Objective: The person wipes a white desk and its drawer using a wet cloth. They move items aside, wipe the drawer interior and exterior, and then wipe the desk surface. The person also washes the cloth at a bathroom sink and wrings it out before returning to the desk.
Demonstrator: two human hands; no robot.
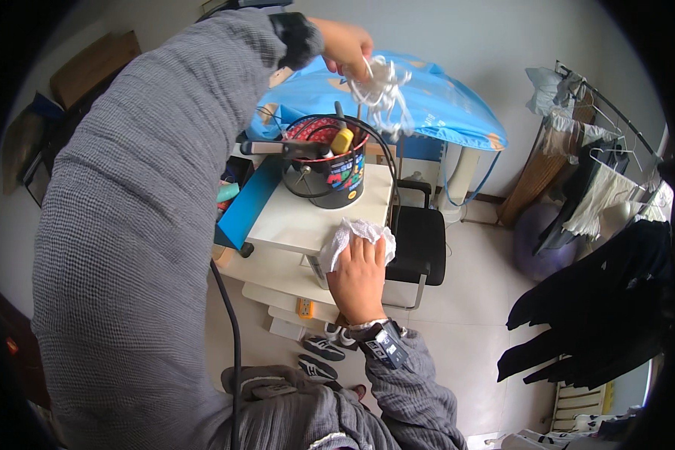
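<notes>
My left hand (349, 49) is raised above the far end of a small white table (284, 225). From its fingers hangs a loose tangle of white cord (388, 93), slightly blurred. Below the cord stands a dark printed bucket (337, 185) with a red patterned inside. A black cable (392, 163), a yellow-headed item (343, 140) and a dark long-handled tool (264, 148) stick out of it or lie across its rim. My right hand (360, 275) presses flat on a crumpled white cloth or paper towel (337, 239) at the table's near right corner.
A blue cover (444, 107) drapes a surface behind the bucket. Right of the table stands a black chair (419, 242). A blue panel or bin side (250, 205) adjoins the left edge. Shoes (323, 349) lie on the floor; a clothes rack (613, 107) stands at right.
</notes>
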